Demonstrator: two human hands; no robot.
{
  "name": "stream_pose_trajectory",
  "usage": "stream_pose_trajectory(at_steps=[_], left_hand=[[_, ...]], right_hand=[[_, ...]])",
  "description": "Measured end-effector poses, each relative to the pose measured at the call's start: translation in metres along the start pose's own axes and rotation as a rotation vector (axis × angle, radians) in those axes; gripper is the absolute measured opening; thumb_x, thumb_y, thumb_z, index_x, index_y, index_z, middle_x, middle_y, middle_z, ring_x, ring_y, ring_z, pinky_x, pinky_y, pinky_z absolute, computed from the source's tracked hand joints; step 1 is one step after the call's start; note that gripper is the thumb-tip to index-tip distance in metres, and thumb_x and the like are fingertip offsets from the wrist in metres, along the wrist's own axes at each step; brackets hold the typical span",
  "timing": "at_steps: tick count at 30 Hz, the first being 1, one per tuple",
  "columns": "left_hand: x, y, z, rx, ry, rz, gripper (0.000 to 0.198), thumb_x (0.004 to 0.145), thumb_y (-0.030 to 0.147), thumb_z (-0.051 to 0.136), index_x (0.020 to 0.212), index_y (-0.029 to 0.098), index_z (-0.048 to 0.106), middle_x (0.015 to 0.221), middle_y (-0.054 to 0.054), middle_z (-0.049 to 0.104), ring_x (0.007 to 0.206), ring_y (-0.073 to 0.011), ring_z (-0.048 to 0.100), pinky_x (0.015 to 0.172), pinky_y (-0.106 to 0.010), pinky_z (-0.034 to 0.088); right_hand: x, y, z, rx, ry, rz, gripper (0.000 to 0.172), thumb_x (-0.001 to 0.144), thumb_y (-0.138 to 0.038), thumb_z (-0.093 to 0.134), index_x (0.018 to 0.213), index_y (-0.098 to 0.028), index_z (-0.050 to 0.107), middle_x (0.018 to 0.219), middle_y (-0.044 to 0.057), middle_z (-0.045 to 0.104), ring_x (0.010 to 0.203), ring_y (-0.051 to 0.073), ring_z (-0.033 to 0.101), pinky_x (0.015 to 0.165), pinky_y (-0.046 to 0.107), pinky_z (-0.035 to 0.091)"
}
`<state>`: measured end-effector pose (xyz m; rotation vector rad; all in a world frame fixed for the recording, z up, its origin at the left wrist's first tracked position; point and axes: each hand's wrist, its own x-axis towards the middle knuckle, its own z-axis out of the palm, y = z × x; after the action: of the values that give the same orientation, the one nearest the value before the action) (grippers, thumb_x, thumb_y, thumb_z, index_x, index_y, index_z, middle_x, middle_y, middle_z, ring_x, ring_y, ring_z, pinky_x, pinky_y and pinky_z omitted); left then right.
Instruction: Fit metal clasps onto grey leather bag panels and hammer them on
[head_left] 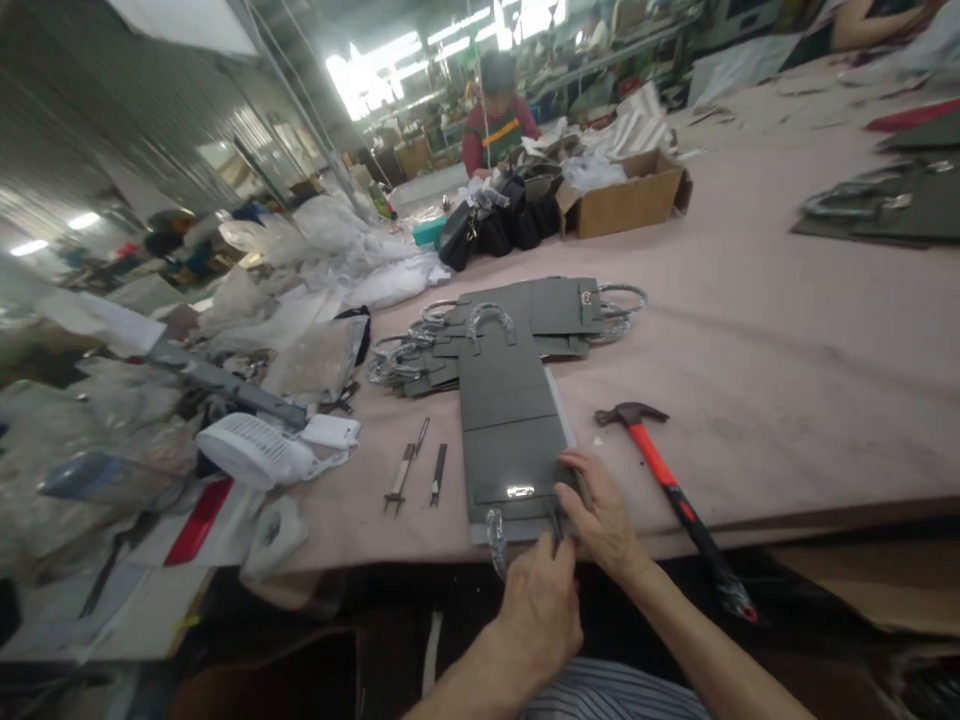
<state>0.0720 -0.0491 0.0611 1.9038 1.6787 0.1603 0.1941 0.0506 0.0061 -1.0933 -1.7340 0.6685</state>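
A flat dark grey bag panel lies lengthwise before me, with a shiny metal clasp near its lower end. Pale sheet material shows under its right edge. At the table edge a plastic-wrapped handle loops off the panel's lower end. My left hand is closed there, on the dark end of the handle; its fingertips are partly hidden. On the panel's lower right corner rests my right hand, thumb and forefinger apart. To its right lies a claw hammer with a red and black handle.
Beyond the panel is a pile of similar grey bag pieces. Left of it lie a caliper-like metal tool and a small dark tool. A white handheld fan, plastic wrap, black bags, a cardboard box and a seated person surround the table.
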Motion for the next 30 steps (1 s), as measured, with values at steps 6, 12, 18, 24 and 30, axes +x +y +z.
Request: stream_pose_trajectory(at_steps=[6,12,18,24,30], left_hand=[[-0.003,0.010,0.000,0.013,-0.022,-0.008,0.049,0.088,0.012,0.051,0.137,0.013,0.053,0.126,-0.022,0.058,0.107,-0.0335,0.067,0.090,-0.043,0.056],[-0.002,0.011,0.000,0.039,-0.015,0.023,0.038,0.090,0.020,0.056,0.126,0.011,0.059,0.122,-0.022,0.061,0.101,-0.0332,0.068,0.085,-0.044,0.058],[-0.015,0.004,-0.006,0.086,0.180,0.257,0.028,0.090,0.024,0.060,0.117,0.017,0.061,0.107,-0.012,0.067,0.094,-0.0285,0.068,0.081,-0.042,0.059],[-0.004,-0.073,-0.059,0.013,0.536,0.015,0.018,0.096,0.017,0.050,0.102,0.019,0.067,0.101,-0.008,0.072,0.094,-0.0216,0.069,0.086,-0.033,0.055],[0.018,-0.188,-0.126,0.183,0.448,-0.622,0.030,0.091,0.033,0.062,0.112,0.013,0.068,0.119,-0.019,0.069,0.108,-0.0306,0.068,0.088,-0.036,0.051]], right_hand=[[0.001,-0.006,-0.004,-0.120,-0.197,-0.077,0.032,0.083,-0.024,0.060,0.114,-0.018,0.064,0.128,0.015,0.061,0.122,0.029,0.055,0.106,0.054,0.045],[0.009,-0.005,-0.007,-0.192,-0.285,-0.145,0.028,0.080,-0.024,0.061,0.106,-0.018,0.067,0.122,0.014,0.064,0.119,0.029,0.055,0.104,0.052,0.046],[0.012,-0.001,-0.001,-0.257,-0.257,-0.212,0.030,0.075,-0.020,0.057,0.103,-0.020,0.069,0.119,0.012,0.065,0.114,0.030,0.058,0.099,0.050,0.049],[0.009,0.003,0.003,-0.272,-0.230,-0.257,0.030,0.081,-0.024,0.055,0.109,-0.021,0.067,0.122,0.011,0.065,0.118,0.031,0.057,0.100,0.051,0.047],[0.005,0.007,0.006,-0.299,-0.213,-0.263,0.029,0.083,-0.024,0.054,0.110,-0.021,0.065,0.124,0.011,0.064,0.119,0.032,0.056,0.099,0.052,0.047]])
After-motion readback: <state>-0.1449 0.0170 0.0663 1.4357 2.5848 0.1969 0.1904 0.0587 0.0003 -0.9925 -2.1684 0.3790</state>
